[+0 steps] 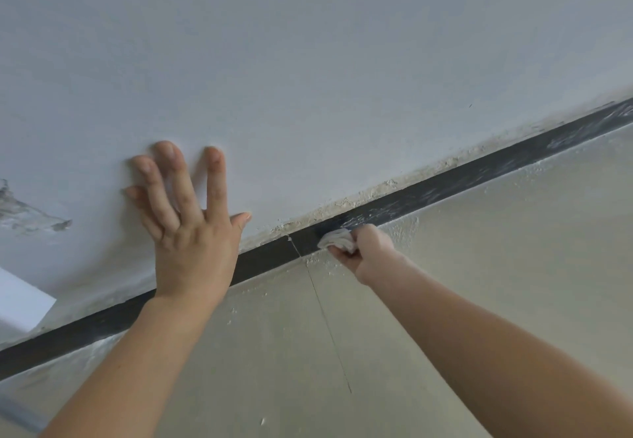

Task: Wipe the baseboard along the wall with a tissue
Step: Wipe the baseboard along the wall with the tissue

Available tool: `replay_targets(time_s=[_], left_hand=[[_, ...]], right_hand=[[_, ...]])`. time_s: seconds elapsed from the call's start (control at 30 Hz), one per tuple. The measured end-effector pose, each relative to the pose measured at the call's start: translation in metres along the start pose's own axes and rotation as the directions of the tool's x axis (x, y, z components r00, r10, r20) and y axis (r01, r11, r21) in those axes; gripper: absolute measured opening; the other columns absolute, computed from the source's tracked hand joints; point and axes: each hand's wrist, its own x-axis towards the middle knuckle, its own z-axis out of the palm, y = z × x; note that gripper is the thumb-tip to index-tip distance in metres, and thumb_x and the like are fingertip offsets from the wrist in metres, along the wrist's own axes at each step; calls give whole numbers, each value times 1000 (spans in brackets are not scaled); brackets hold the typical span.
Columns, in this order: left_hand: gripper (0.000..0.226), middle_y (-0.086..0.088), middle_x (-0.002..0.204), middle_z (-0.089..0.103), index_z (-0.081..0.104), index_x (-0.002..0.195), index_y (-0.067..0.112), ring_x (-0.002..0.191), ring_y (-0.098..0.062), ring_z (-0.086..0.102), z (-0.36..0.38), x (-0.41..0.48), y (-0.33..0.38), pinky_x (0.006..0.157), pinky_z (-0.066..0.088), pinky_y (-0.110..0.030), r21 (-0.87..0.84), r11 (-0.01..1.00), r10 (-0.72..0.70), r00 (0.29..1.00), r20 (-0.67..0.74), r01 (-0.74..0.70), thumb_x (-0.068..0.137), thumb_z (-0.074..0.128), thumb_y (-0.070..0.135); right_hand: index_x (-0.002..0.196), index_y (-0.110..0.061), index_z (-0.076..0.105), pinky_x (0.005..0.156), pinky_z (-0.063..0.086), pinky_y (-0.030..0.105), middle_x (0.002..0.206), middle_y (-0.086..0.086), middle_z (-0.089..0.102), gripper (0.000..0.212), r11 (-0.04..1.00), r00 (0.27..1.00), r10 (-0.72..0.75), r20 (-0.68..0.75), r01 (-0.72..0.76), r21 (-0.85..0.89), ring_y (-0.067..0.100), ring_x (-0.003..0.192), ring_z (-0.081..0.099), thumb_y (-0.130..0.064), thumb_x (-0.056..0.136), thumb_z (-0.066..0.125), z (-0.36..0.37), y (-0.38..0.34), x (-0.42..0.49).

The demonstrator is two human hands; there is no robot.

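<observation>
A dark baseboard (479,172) runs diagonally from lower left to upper right where the white wall (308,61) meets the floor. My right hand (363,249) is shut on a crumpled white tissue (335,239) and presses it against the baseboard near the middle of the view. White dusty smears show on the baseboard to the right of the tissue. My left hand (191,228) lies flat on the wall above the baseboard with its fingers spread and holds nothing.
The beige tiled floor (479,266) has white crumbs and dust along the baseboard and a thin tile joint (325,317). The wall's lower edge is chipped and flaking (376,191). A scuffed patch (30,215) and a white block (20,304) are at the left.
</observation>
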Motion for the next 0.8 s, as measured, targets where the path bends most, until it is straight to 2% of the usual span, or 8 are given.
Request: replay_targets(time_s=[0.1, 0.23, 0.33, 0.4, 0.47, 0.63, 0.73, 0.8], left_hand=[[119, -30, 141, 5, -11, 147, 14, 127, -53, 9, -1, 1, 0, 103, 7, -60, -2, 1000, -5, 1000, 1, 5, 71, 78, 38], [120, -29, 142, 1, -11, 148, 14, 127, -53, 7, 1, 0, 0, 103, 8, -61, 11, 1000, -1, 1000, -10, 1, 71, 79, 37], [120, -27, 144, -5, -9, 149, 14, 128, -52, 8, 3, -1, 0, 103, 9, -61, 7, 1000, -5, 1000, -23, 5, 70, 79, 36], [121, -26, 144, -7, -9, 149, 14, 129, -52, 8, 2, -1, 1, 103, 9, -61, 1, 1000, -5, 1000, -27, 6, 69, 79, 36], [120, -25, 144, -7, -9, 149, 14, 129, -51, 7, 1, -1, 1, 104, 8, -61, -5, 1000, -4, 1000, -22, 4, 70, 79, 36], [117, -24, 144, -4, -11, 148, 16, 130, -50, 5, -1, -2, 2, 105, 6, -61, -26, 1000, -7, 1000, -12, 6, 72, 77, 34], [118, -25, 144, -2, -11, 147, 16, 130, -50, 5, -1, -1, 3, 104, 6, -60, -20, 1000, -9, 1000, -7, 8, 72, 77, 34], [118, -25, 144, -3, -12, 147, 16, 129, -50, 6, -1, -1, 2, 104, 6, -60, -18, 1000, -4, 1000, -6, 4, 72, 78, 34]], right_hand=[[92, 11, 62, 72, 58, 31, 91, 23, 64, 20, 986, 994, -95, -50, 101, 131, 20, 54, 62, 4, 91, 43, -23, -22, -5], [78, -7, 51, 70, 56, 31, 82, 11, 55, 15, 966, 968, -199, -151, 220, 137, 20, 66, 57, -7, 93, 48, -31, -13, -26], [95, -1, 54, 61, 58, 33, 91, 14, 60, 8, 996, 997, -70, 34, 71, -48, 23, 71, 61, -8, 92, 53, -11, 21, -34], [112, 7, 56, 54, 57, 28, 103, 23, 66, 25, 992, 985, 41, 165, -21, -122, 26, 72, 65, -6, 91, 55, 9, 37, -37], [113, 9, 57, 54, 58, 28, 97, 23, 67, 25, 994, 978, 51, 202, -30, -101, 26, 71, 65, -4, 92, 52, 24, 39, -44], [82, 4, 57, 59, 56, 26, 64, 11, 60, 17, 998, 995, -56, 84, 56, 2, 13, 43, 59, -2, 94, 46, 11, 4, -42], [81, 5, 57, 49, 56, 24, 67, 12, 55, 17, 976, 988, -154, -29, 156, 154, 10, 33, 53, -1, 93, 46, -16, -26, -34], [80, 3, 56, 57, 59, 27, 74, 15, 57, 17, 942, 974, -201, -106, 222, 251, 15, 45, 58, -4, 93, 47, -30, -37, -36]])
